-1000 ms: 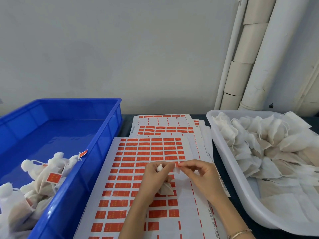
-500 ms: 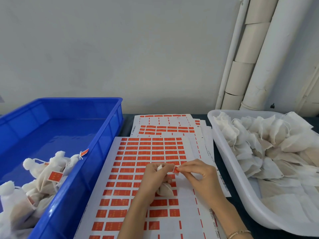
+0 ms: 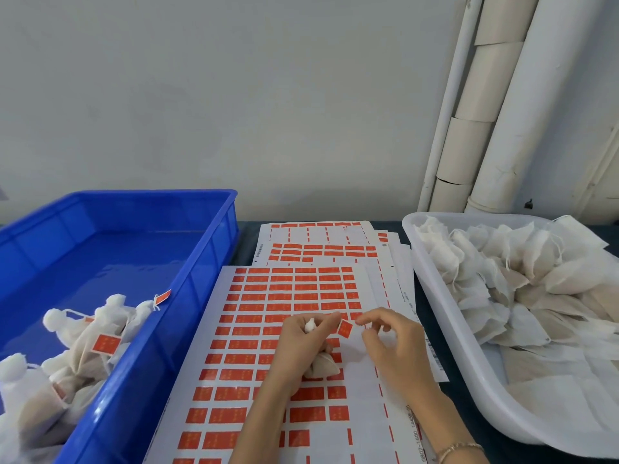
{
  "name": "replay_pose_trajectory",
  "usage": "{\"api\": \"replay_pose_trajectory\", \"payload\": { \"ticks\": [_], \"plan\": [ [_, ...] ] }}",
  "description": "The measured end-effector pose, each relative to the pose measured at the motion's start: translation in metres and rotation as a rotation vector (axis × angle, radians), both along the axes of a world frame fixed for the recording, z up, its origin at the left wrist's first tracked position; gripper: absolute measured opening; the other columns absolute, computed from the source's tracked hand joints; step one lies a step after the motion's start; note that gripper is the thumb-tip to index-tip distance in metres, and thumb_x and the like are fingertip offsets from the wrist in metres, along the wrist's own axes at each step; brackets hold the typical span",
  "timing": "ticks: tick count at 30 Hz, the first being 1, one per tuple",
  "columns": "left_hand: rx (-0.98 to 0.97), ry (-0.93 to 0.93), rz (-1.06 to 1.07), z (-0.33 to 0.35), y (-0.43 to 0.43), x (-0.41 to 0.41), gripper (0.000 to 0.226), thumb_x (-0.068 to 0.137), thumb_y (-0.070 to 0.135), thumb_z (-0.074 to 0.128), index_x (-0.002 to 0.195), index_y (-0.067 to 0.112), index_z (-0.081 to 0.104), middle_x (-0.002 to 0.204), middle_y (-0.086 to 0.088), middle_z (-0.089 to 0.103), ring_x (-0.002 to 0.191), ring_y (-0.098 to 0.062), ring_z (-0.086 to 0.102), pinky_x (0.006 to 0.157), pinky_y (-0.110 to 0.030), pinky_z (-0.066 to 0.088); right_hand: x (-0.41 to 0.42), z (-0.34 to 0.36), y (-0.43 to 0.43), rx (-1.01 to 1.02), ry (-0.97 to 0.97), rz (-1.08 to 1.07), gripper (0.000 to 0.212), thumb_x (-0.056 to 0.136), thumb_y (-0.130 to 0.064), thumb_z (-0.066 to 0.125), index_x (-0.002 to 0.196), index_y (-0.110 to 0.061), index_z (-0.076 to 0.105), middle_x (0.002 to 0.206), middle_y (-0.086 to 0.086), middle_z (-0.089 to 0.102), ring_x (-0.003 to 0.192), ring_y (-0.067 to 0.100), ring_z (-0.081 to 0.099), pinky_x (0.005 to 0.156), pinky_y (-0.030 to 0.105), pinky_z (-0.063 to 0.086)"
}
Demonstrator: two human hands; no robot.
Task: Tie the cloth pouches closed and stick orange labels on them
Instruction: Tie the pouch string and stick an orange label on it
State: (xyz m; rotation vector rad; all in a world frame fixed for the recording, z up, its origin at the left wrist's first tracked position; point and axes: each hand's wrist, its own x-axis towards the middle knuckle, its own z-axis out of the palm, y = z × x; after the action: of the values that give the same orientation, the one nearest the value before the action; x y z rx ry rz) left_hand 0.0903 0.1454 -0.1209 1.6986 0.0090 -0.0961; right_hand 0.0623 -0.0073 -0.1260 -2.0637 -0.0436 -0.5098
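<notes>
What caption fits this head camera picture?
Left hand grips a cloth pouch, an orange label beside it, over the sticker sheets.

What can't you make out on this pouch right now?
Head view only.
Knot on the pouch: covered by the left hand.
Print on the orange label: too small.
Whether the right hand pinches string: too fine.
Some tied pouches in the blue crate: cut by left edge.

Light was even, soft and fairly bright, with faint shadows. The blue crate (image 3: pixel 214 262) carried mild sheen. Wide-angle bending curved the pipes (image 3: pixel 495 105) at the right edge; label print blurred.
</notes>
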Motion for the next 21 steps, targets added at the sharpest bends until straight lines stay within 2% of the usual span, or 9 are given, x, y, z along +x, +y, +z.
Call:
{"api": "replay_pose_trajectory", "payload": {
  "ticks": [1,3,4,7,11,14,16,18,21],
  "plan": [
    [-0.004,-0.01,-0.004,0.0,0.0,0.0,0.018,0.084,0.04,0.068,0.074,0.025,0.07,0.049,0.011,0.06,0.048,-0.002,0.058,0.048,-0.009,0.045,0.001,0.002,0.001,0.063,0.02,-0.004,0.004,0.08,-0.038,0.06,0.08,-0.037,0.064,0.086,-0.035,0.065,0.093,-0.008,0.057,0.073,0.006,0.04],
    [-0.009,-0.032,-0.021,0.0,0.0,0.0,0.018,0.084,0.038,0.067,0.075,0.024,0.071,0.051,0.01,0.06,0.048,-0.002,0.058,0.05,-0.01,0.046,0.002,0.003,0.001,0.115,0.032,0.011,0.014,0.081,-0.052,0.063,0.084,-0.038,0.065,0.088,-0.037,0.064,0.091,-0.008,0.058,0.068,0.007,0.043],
    [-0.012,-0.043,-0.031,0.0,0.0,-0.001,0.018,0.085,0.038,0.067,0.074,0.024,0.071,0.052,0.01,0.061,0.049,-0.003,0.058,0.051,-0.011,0.047,0.002,0.003,0.001,0.118,0.041,0.028,0.014,0.08,-0.052,0.066,0.085,-0.039,0.065,0.088,-0.035,0.064,0.09,-0.007,0.059,0.067,0.007,0.045],
    [-0.018,-0.061,-0.079,0.0,0.0,-0.001,0.018,0.086,0.038,0.066,0.075,0.024,0.073,0.055,0.006,0.062,0.052,-0.005,0.058,0.058,-0.017,0.053,0.003,0.0,0.0,0.091,0.067,0.057,0.003,0.082,-0.035,0.07,0.083,-0.037,0.068,0.085,-0.03,0.067,0.088,-0.005,0.061,0.071,0.002,0.044],
    [0.001,-0.066,-0.105,-0.001,0.0,-0.001,0.009,0.088,0.036,0.064,0.086,0.031,0.072,0.059,0.011,0.063,0.057,-0.004,0.061,0.058,-0.013,0.049,0.007,-0.004,-0.002,0.08,0.085,0.014,0.004,0.087,-0.03,0.067,0.087,-0.033,0.064,0.086,-0.021,0.068,0.086,-0.004,0.061,0.07,0.003,0.045],
    [0.006,-0.036,-0.123,-0.002,0.002,-0.001,0.018,0.093,0.025,0.057,0.105,0.036,0.066,0.077,0.008,0.068,0.081,-0.011,0.066,0.074,-0.021,0.055,0.008,-0.005,-0.001,0.086,0.083,-0.016,0.006,0.091,-0.027,0.061,0.091,-0.031,0.057,0.094,-0.019,0.064,0.086,0.0,0.062,0.07,0.001,0.044],
    [-0.015,-0.011,-0.125,0.0,0.005,-0.001,0.019,0.095,0.023,0.054,0.108,0.034,0.062,0.084,0.009,0.07,0.091,-0.014,0.066,0.086,-0.028,0.054,0.009,-0.006,-0.001,0.073,0.06,-0.042,0.006,0.092,-0.025,0.059,0.091,-0.029,0.055,0.094,-0.017,0.063,0.087,0.001,0.062,0.07,0.002,0.045],
    [-0.021,-0.035,-0.124,0.002,0.006,-0.004,0.015,0.095,0.025,0.056,0.108,0.03,0.061,0.086,0.009,0.072,0.091,-0.01,0.067,0.087,-0.027,0.053,0.01,-0.007,-0.001,0.063,0.049,-0.06,0.005,0.092,-0.024,0.06,0.094,-0.025,0.056,0.095,-0.014,0.063,0.088,0.003,0.062,0.071,0.005,0.045],
    [0.006,-0.063,-0.029,0.003,0.001,-0.008,0.014,0.091,0.03,0.062,0.105,0.026,0.063,0.091,0.014,0.072,0.093,-0.004,0.066,0.082,-0.017,0.052,0.009,-0.007,0.001,0.052,0.047,-0.055,0.007,0.091,-0.024,0.061,0.096,-0.023,0.057,0.097,-0.012,0.064,0.088,0.006,0.062,0.073,0.008,0.044]
  ]
}}
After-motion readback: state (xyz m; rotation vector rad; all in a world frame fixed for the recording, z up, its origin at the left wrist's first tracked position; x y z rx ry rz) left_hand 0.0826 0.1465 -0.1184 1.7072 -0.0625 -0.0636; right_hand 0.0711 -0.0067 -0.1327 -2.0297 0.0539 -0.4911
